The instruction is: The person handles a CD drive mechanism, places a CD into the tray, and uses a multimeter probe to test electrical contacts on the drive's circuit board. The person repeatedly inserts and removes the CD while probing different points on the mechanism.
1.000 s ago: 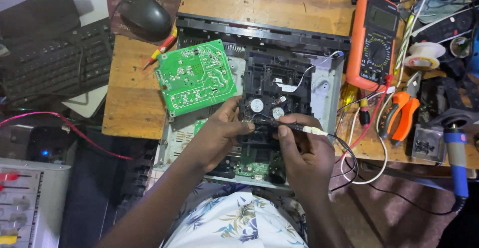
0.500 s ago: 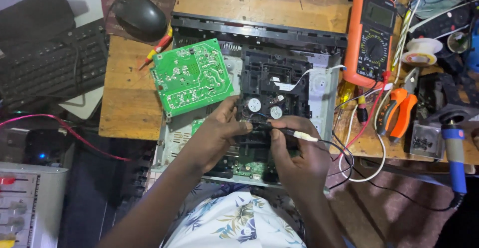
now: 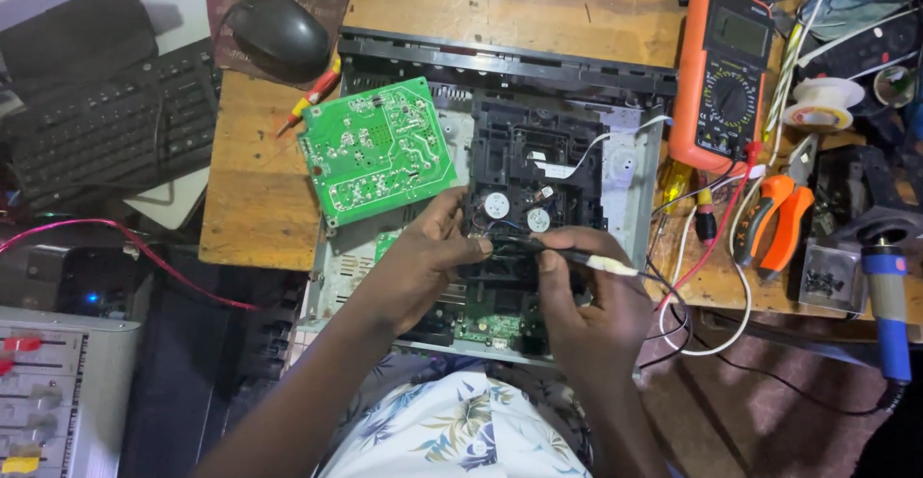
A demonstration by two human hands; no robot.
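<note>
An opened disc player chassis (image 3: 635,189) lies on the wooden bench, with its black drive mechanism (image 3: 538,165) exposed. A green circuit board (image 3: 375,151) rests tilted over the chassis's left side. My left hand (image 3: 428,257) pinches at the front edge of the black mechanism. My right hand (image 3: 591,310) holds a thin test probe (image 3: 601,263) with a white collar, its tip pointed left toward my left fingers. Wires trail from the probe to the right.
An orange multimeter (image 3: 721,79) stands right of the chassis, with orange pliers (image 3: 779,218), a solder spool (image 3: 822,103) and a blue-handled soldering iron (image 3: 885,305) beyond. A mouse (image 3: 279,26), keyboard (image 3: 106,122) and red-yellow screwdriver (image 3: 312,93) lie at left.
Both hands have stayed over the mechanism's front edge. My right hand has shifted slightly, bringing the probe tip closer to my left fingers.
</note>
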